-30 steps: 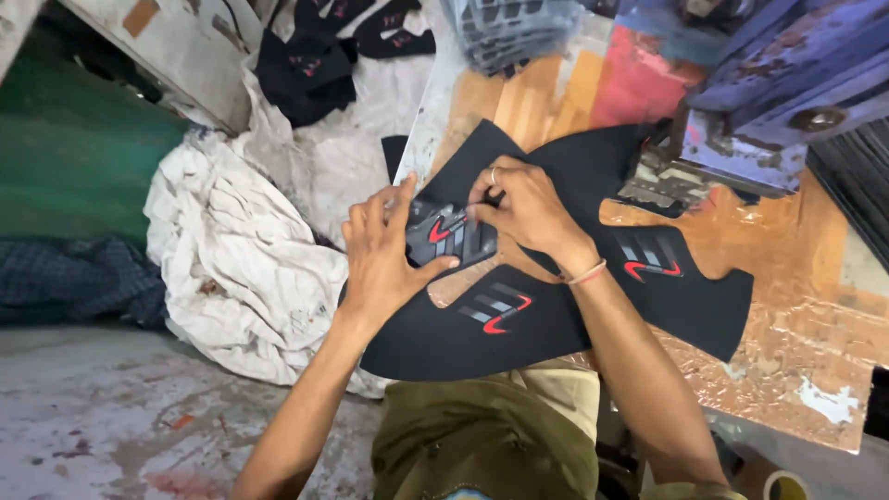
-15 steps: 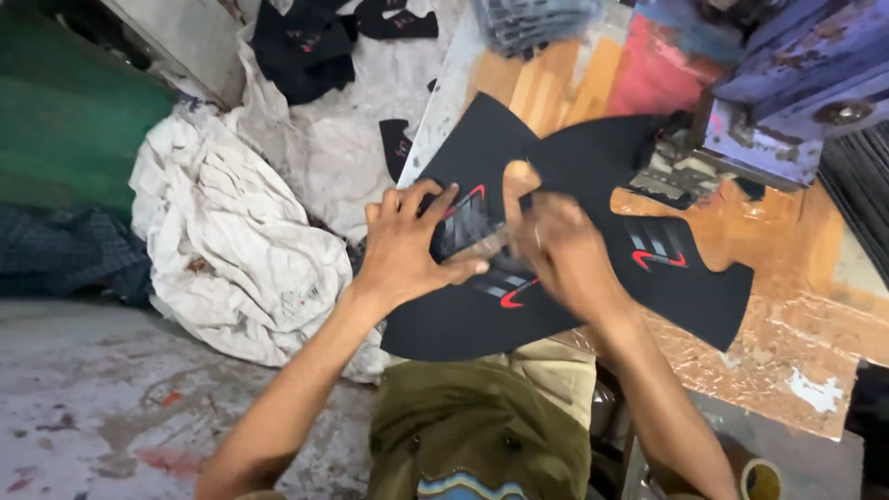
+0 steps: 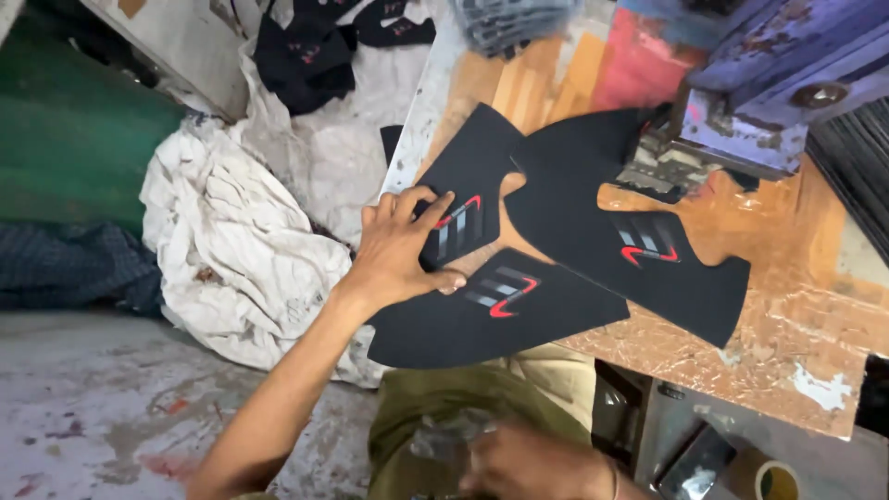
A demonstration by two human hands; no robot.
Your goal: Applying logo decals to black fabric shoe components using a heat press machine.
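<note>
Two black U-shaped shoe-upper pieces lie on a worn wooden workbench [image 3: 796, 333]. My left hand [image 3: 398, 245] presses flat on the nearer upper piece [image 3: 482, 306], fingers spread beside its grey and red stripe marks. The second upper piece [image 3: 611, 213] overlaps it on the right and carries the same mark. My right hand [image 3: 528, 463] is down at my lap, closed around a small greyish piece [image 3: 449, 435] that is blurred.
A blue-purple press machine [image 3: 750, 102] stands at the bench's back right. White cloth sacks [image 3: 231, 250] lie on the floor to the left, with more black cut pieces [image 3: 306, 56] on top. A stack of grey pieces [image 3: 509, 23] sits at the bench's far end.
My right hand has left the upper piece and dropped to my lap. The left hand stays pressed on the near piece.
</note>
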